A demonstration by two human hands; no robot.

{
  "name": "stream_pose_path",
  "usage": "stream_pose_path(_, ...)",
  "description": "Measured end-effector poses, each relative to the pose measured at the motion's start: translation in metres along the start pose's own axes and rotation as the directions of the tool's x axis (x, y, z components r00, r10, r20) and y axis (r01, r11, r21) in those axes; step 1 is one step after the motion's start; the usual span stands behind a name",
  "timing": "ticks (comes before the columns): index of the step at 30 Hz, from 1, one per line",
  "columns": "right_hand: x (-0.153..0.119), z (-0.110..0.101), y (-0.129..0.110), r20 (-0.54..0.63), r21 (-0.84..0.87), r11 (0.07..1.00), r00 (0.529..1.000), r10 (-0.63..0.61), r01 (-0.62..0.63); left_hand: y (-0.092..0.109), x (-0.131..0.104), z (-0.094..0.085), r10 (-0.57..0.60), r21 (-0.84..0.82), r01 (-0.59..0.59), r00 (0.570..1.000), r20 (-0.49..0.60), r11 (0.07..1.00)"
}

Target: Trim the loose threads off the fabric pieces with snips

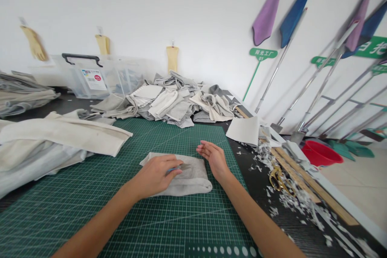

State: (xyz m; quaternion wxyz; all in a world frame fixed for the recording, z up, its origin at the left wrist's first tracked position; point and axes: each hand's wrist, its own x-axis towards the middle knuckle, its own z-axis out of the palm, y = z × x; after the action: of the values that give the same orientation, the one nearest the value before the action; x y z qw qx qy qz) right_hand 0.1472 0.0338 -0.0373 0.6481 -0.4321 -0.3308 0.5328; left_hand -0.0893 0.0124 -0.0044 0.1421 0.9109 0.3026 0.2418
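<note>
A folded piece of light grey fabric (193, 185) lies on the green cutting mat (151, 225) in front of me. My left hand (160, 173) is closed over the fabric, its thumb and fingers around small blue-handled thread snips (185, 166). The grey blades point right, and most of the handle is hidden in the hand. At the fabric's right end, my right hand (214, 160) is held with its fingers stretched out and nothing in it. It appears just apart from the cloth.
A heap of grey and cream fabric pieces (172, 102) lies behind the mat, with longer cloths (63, 133) at left. A clear storage box (90, 78) stands behind. Gold scissors (279, 179), wooden strips (320, 189) and scraps lie right. A red bucket (322, 152) is beyond the table.
</note>
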Motion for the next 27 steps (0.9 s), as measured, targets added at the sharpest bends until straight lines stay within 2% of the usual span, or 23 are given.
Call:
stream_pose_path(2,0.000,0.000,0.000,0.000,0.001,1.000,1.000,0.001,-0.001,0.003,0.002,0.004,0.004,0.000,-0.004,1.000,0.018,1.000)
stream_pose_path(6,0.001,0.000,0.001,0.002,0.006,1.000,1.000,0.008,-0.008,0.008,0.006,0.010,0.022,-0.038,-0.022,1.000,-0.022,0.999)
stream_pose_path(10,0.000,0.000,0.001,0.002,0.013,1.000,1.000,0.006,-0.006,0.013,0.009,0.011,0.028,-0.028,-0.027,0.999,0.031,0.999)
stream_pose_path(14,0.000,0.000,0.000,-0.006,0.015,1.000,1.000,0.009,-0.009,0.014,0.008,0.012,0.021,-0.062,-0.023,0.999,-0.028,0.998)
stream_pose_path(18,0.001,0.001,0.000,-0.015,0.015,1.000,1.000,0.012,-0.012,0.010,0.008,0.013,0.019,-0.027,-0.019,1.000,-0.002,0.999)
stream_pose_path(22,0.001,0.001,-0.001,-0.021,0.014,1.000,1.000,0.014,-0.014,0.007,0.007,0.011,0.012,-0.032,-0.015,0.998,-0.067,0.999)
stream_pose_path(27,0.000,0.001,-0.002,-0.020,0.014,1.000,1.000,0.014,-0.014,0.004,0.007,0.007,-0.011,0.014,0.011,1.000,0.009,1.000)
